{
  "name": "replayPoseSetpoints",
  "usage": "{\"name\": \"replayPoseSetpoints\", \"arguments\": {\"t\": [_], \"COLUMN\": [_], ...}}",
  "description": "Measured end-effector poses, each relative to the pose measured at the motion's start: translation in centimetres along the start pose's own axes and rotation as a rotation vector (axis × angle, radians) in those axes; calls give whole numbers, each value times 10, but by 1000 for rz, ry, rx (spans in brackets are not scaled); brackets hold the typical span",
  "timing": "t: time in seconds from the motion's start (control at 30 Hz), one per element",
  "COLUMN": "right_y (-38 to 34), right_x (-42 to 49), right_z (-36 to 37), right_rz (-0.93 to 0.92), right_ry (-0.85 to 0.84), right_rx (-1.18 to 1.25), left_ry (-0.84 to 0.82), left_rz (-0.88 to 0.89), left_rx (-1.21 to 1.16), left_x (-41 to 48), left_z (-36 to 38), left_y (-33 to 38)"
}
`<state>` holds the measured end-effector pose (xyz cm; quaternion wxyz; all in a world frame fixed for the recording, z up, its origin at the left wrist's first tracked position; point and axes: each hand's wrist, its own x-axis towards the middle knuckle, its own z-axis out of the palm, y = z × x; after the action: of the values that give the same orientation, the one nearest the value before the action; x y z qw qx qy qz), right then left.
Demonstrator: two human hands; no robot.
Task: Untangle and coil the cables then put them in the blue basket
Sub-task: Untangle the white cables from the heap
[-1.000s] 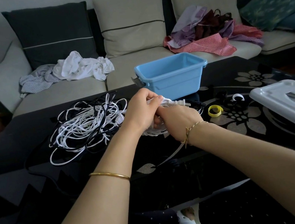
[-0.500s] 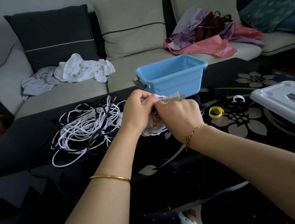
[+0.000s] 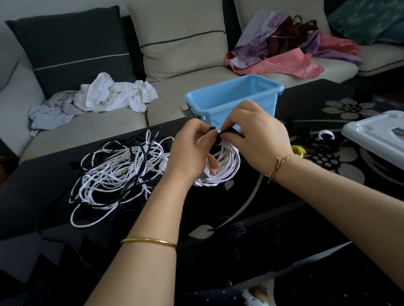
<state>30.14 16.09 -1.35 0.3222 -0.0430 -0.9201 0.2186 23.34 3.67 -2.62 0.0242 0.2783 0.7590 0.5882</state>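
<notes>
1. Here, the left hand (image 3: 190,154) and right hand (image 3: 260,137) both pinch a thin black strap (image 3: 222,134) around the coiled flat white cable (image 3: 221,169).
2. Tangled white and black cords (image 3: 119,174) sprawl on the glossy black tabletop (image 3: 256,197).
3. The rectangular blue plastic basket (image 3: 234,99) sits just behind the hands.

There are two hands, the left hand (image 3: 190,152) and the right hand (image 3: 260,137). There is one blue basket (image 3: 235,97), one white coil of cable (image 3: 223,173) and one messy pile of white and black cables (image 3: 119,174). There is one white lid (image 3: 394,144), one yellow ring (image 3: 299,150) and two heaps of clothes on the sofa: a white heap (image 3: 95,97) and a red heap (image 3: 287,45).
</notes>
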Motion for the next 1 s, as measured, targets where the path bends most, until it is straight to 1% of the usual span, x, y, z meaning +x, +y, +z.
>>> {"name": "replayPoseSetpoints", "arguments": {"t": [0.1, 0.2, 0.27, 0.37, 0.47, 0.67, 0.77, 0.87, 1.0], "right_y": [5, 5, 7, 9, 11, 6, 6, 6, 9], "right_x": [4, 6, 7, 9, 11, 13, 15, 15, 16], "right_z": [3, -1, -4, -5, -6, -9, -17, -23, -27], "right_rz": [88, 162, 179, 190, 184, 172, 165, 143, 137], "right_ry": [-21, -25, -35, -55, -49, -82, -152, -221, -269], "right_rx": [168, 224, 231, 246, 268, 291, 369, 423, 434], "left_ry": [-50, -80, -89, -85, -45, 11, 26, 36, 18], "left_rz": [-3, 10, 13, 19, 32, -48, -67, -66, -49], "left_rx": [17, 4, 10, 30, 25, -81, -107, -83, -64], "left_x": [0, -1, 0, 0, 0, 1, 0, -1, -3], "left_z": [0, 0, 1, 3, 4, 2, -1, -2, -1], "left_y": [2, 4, 5, 7, 9, 7, 6, 5, 6]}}
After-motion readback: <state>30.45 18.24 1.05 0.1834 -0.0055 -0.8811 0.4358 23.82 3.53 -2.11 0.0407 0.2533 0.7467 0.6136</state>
